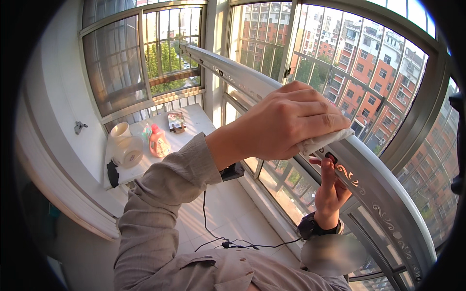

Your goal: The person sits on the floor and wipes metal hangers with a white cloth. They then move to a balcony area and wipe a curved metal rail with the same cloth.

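Observation:
A long silver-grey metal beam [367, 174] with scroll-shaped cutouts runs diagonally across the view. My left hand [291, 120] lies over its upper edge, fingers bent around a folded white cloth [316, 142] that touches the metal. Below it, my right hand [331, 192] is raised to the beam's lower edge, one finger at a dark opening [331, 157] beside the cutouts. The beam partly hides the other fingers, so its grip is unclear. Both wrists carry dark straps or devices.
On a white table [196, 116] at the back left stand a pink detergent bottle [159, 142], a clear plastic tub [128, 151], a cream container [120, 130] and a box [176, 121]. Barred windows [320, 69] line the far and right sides. Black cables [225, 242] hang before my body.

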`<move>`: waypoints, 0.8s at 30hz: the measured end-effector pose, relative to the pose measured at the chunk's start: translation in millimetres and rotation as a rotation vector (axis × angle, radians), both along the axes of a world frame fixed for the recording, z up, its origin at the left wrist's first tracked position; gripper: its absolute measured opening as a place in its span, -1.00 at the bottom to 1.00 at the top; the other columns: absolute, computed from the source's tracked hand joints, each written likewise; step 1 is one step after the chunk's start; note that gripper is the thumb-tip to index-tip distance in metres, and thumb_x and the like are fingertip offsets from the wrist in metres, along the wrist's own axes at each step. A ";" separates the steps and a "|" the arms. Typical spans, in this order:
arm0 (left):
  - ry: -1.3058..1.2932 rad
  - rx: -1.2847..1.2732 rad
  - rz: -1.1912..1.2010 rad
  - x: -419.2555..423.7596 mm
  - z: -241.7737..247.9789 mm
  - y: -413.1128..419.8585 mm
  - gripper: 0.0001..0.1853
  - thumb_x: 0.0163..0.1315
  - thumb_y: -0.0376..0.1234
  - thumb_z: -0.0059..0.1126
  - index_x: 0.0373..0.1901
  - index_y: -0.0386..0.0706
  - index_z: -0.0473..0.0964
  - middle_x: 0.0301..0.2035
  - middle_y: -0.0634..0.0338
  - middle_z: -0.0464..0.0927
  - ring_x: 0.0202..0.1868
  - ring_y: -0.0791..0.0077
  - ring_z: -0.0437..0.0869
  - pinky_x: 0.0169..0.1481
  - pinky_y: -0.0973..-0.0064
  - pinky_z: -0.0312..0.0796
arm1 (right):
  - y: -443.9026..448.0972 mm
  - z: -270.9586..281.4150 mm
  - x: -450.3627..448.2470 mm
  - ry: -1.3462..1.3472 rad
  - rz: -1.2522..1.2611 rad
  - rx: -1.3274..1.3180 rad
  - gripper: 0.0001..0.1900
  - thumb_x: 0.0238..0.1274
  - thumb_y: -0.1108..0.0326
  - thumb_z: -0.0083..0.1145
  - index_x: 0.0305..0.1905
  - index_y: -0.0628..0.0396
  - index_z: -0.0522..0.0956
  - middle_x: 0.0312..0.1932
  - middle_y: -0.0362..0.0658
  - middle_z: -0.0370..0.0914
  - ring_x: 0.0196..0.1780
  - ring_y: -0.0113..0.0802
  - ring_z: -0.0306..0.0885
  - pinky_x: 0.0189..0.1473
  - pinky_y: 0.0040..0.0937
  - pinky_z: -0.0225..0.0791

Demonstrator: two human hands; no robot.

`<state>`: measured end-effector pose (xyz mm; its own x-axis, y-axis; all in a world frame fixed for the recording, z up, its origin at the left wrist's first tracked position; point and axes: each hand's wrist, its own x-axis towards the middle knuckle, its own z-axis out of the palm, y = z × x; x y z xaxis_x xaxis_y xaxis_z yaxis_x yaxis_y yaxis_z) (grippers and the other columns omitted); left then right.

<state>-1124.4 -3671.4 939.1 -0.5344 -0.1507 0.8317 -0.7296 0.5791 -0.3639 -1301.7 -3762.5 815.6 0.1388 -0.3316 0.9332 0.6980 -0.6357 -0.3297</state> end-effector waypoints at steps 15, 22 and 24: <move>-0.074 -0.031 0.386 197.9 1.6 -1.0 -0.58 0.24 -0.52 0.25 0.17 -0.23 0.67 0.05 0.08 0.76 0.13 0.10 0.75 0.27 0.19 0.55 | -33.6 -21.4 14.4 -0.090 -0.151 -0.002 -0.65 0.59 0.35 0.18 0.35 0.12 0.57 0.24 0.08 0.66 0.18 0.12 0.73 0.03 0.35 0.76; 0.124 -0.018 0.762 345.9 16.4 -29.0 -0.51 0.14 -0.64 0.11 0.10 -0.18 0.74 0.09 0.13 0.69 0.12 0.10 0.69 0.30 0.17 0.56 | -24.4 -28.8 8.9 -0.137 -0.200 -0.099 -0.71 0.70 0.31 0.01 0.25 -0.07 0.71 0.20 -0.16 0.72 0.11 -0.04 0.68 -0.10 0.00 0.62; 0.235 0.115 0.720 355.0 19.1 -35.8 -0.49 0.11 -0.66 0.08 0.09 -0.19 0.75 0.01 0.12 0.66 0.06 0.09 0.68 0.26 0.17 0.56 | -22.0 -27.8 23.2 -0.281 -0.212 -0.060 -0.71 0.70 0.29 0.00 0.24 -0.07 0.70 0.24 -0.13 0.69 0.12 -0.05 0.66 -0.04 -0.06 0.62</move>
<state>-769.4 -3707.1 958.2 -0.0824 -0.4873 0.8693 -0.9920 -0.0433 -0.1183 -1278.5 -3784.5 787.8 -0.1922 -0.2692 0.9437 0.6064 -0.7887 -0.1015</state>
